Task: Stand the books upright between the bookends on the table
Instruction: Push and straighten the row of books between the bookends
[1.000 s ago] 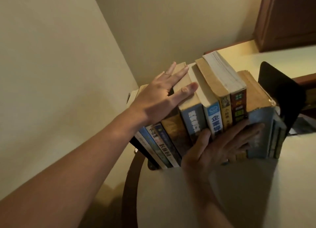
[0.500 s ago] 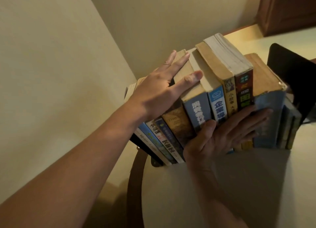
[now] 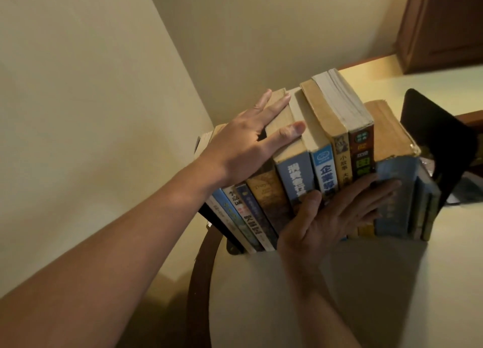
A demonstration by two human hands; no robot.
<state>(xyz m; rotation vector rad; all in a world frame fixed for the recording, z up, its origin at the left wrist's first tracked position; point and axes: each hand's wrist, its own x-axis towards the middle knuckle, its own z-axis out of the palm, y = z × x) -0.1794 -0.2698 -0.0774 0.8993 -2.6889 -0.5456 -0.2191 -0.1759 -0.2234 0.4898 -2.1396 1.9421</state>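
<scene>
A row of books [image 3: 295, 175] stands on a pale bench [image 3: 339, 295], spines toward me, between a black bookend [image 3: 431, 144] on the right and a dark bookend [image 3: 226, 234] on the left, near the bench's rounded edge. My left hand [image 3: 245, 149] lies flat on the top edges of the books at the left of the row, fingers [image 3: 277, 107] straight and spread wide, gripping nothing. My right hand [image 3: 326, 217] presses flat against the lower spines in the middle, its fingers extended rightward, holding nothing. A cream wall [image 3: 104, 86] stands behind the row, and a brown cabinet [image 3: 444, 26] is at top right.
</scene>
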